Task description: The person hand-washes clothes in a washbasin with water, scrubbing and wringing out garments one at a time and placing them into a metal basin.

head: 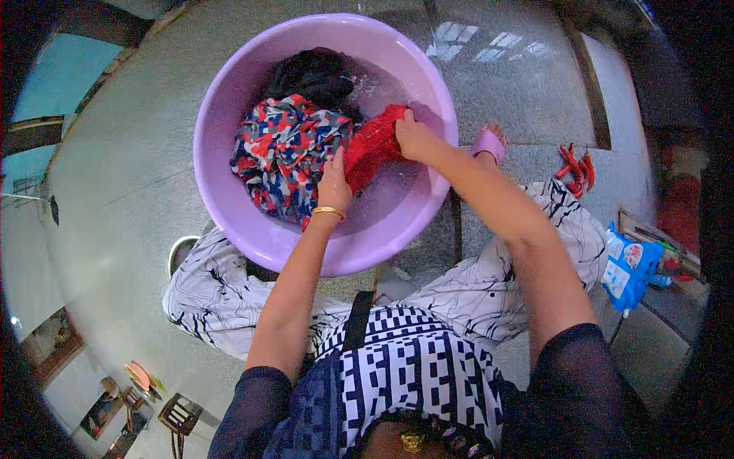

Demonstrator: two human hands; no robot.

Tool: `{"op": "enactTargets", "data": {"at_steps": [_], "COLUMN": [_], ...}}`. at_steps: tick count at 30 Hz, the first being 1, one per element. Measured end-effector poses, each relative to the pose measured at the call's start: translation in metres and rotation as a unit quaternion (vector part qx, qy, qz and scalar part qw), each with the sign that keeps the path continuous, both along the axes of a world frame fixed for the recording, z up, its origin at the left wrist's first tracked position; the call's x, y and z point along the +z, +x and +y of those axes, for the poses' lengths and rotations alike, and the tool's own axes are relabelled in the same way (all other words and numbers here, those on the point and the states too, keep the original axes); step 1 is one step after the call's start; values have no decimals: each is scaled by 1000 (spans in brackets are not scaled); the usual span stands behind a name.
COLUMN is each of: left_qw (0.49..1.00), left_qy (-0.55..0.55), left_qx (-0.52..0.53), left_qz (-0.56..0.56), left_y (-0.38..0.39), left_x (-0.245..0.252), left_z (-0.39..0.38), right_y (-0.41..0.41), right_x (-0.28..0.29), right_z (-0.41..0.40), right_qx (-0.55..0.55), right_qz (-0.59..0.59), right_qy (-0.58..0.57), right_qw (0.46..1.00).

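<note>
A large purple plastic basin [225,198] with water in it stands before me. My right hand [417,136] grips the upper right end of a red textured cloth [375,140], thumb on top, near the basin's right wall. My left hand [334,186] holds the cloth's lower left side, fingers pointing away from me; its far fingers are hidden. The red cloth spans between both hands, partly over the water. Left of it lies a bunched camouflage-patterned garment [287,149] in red, blue, white and grey. Dark wet fabric [312,74] sits behind that.
Grey floor tiles [137,172] surround the basin. My pink slipper [488,150] is beside its right rim. Farther right lie several red chillies [576,169] and a blue plastic packet [631,267] bearing writing. A slotted wooden object [179,414] is at the lower left.
</note>
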State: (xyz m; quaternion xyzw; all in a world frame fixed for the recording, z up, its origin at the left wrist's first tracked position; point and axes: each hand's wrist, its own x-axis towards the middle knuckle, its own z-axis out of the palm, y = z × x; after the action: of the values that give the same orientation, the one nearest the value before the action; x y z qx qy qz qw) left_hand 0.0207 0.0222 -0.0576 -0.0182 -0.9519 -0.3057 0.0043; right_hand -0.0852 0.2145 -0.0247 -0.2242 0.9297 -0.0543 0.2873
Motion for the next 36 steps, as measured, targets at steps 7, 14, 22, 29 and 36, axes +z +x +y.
{"op": "enactTargets", "data": {"at_steps": [7,14,22,29,36], "left_qw": [962,945,941,945,929], "left_qy": [-104,-131,-75,189,362], "left_qx": [-70,-65,-89,120,59], "left_qz": [-242,-291,-318,-239,-45], "left_y": [30,59,21,-5,-31], "left_x": [-59,-97,-34,53,137], "left_z": [10,10,-27,-83,-47], "right_y": [65,94,31,-34,-17], "right_x": [-93,-151,-110,28,118], "right_z": [-30,-21,17,41,-13], "right_qx": [-162,-186,139,83,59], "right_qz": [24,-50,-140,-67,-21], "right_qy": [-49,-25,7,-78,-252], "right_qw": [985,981,980,991,966]}}
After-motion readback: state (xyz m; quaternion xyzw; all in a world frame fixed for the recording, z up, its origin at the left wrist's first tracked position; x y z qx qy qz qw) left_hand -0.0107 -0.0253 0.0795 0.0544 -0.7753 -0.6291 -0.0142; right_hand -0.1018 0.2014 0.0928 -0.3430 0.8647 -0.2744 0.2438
